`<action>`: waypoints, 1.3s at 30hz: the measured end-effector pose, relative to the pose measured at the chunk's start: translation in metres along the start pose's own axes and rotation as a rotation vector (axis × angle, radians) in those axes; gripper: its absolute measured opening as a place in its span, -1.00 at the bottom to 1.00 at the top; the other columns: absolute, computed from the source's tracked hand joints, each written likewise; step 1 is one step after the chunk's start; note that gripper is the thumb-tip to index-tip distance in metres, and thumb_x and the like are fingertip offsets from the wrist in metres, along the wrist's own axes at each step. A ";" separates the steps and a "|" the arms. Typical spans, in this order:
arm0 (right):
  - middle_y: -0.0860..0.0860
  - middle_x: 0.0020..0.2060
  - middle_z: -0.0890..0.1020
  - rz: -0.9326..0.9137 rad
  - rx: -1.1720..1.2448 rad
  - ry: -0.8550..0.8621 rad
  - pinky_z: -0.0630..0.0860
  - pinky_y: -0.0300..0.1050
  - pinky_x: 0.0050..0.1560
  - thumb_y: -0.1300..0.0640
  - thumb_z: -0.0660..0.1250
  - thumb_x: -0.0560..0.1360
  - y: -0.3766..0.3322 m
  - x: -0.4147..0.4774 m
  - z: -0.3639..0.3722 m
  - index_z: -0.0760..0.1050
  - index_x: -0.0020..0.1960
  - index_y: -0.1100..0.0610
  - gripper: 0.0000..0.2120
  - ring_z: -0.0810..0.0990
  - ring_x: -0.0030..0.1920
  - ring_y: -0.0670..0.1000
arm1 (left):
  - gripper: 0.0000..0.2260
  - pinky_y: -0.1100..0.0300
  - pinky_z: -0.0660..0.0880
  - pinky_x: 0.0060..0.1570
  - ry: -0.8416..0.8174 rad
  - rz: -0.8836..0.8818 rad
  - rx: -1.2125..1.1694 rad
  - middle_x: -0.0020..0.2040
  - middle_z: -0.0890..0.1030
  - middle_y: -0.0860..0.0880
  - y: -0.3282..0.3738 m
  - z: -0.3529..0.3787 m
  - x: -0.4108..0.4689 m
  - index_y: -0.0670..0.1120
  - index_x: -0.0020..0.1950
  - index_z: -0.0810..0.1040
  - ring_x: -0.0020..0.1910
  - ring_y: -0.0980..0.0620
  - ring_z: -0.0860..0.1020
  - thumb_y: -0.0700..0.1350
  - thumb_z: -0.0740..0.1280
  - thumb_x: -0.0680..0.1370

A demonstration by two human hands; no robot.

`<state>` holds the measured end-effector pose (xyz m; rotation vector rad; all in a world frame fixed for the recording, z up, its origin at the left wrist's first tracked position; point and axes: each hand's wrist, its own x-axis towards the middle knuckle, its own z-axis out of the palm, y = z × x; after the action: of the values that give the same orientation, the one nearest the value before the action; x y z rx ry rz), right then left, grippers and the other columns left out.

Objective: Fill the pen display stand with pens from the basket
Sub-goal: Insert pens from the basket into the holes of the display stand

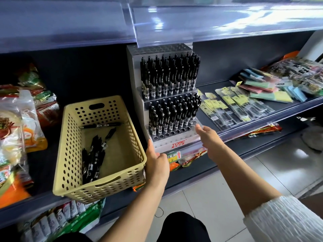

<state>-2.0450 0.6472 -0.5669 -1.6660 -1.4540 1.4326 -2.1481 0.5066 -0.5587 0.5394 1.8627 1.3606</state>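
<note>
Tiered pen stand (176,143) nearly full, pens (94,154) in beige basket (73,154)

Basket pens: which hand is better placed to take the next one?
Left, probably. The left hand holds the stand beside the basket; the right hand touches the stand's far corner, farther from the pens.
</note>
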 end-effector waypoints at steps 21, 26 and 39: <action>0.08 -0.12 0.65 -0.460 -0.009 -0.293 0.52 -0.09 -0.04 0.31 0.29 0.52 -0.079 -0.134 0.075 0.57 -0.07 0.08 -0.84 0.57 -0.14 -0.01 | -0.77 0.49 0.41 -0.19 0.187 0.736 0.397 0.04 0.59 0.13 0.041 -0.150 -0.045 0.02 0.22 0.53 -0.15 0.30 0.51 -0.10 0.20 0.60; 0.19 -0.03 0.63 -0.204 -0.039 -0.522 0.54 -0.04 0.10 0.24 0.33 0.51 -0.087 -0.137 0.136 0.54 0.04 0.18 -0.88 0.63 0.01 0.12 | -0.50 -0.11 0.28 0.35 0.315 0.224 0.396 0.43 0.32 -0.04 0.033 -0.214 0.028 0.00 0.47 0.20 0.39 -0.09 0.29 0.05 0.22 0.57; 0.05 -0.22 0.55 0.257 -0.128 -0.539 0.43 -0.02 0.00 0.15 0.34 0.49 -0.076 -0.113 0.223 0.47 -0.12 0.14 -0.92 0.52 -0.20 0.03 | -0.79 0.22 0.24 -0.26 0.315 0.203 0.457 0.04 0.56 -0.25 0.007 -0.201 0.020 -0.23 0.14 0.40 -0.11 -0.18 0.51 -0.16 0.07 0.63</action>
<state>-2.2640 0.5102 -0.5296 -1.6660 -1.6779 2.0917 -2.3168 0.3995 -0.5280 0.7964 2.4579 1.1956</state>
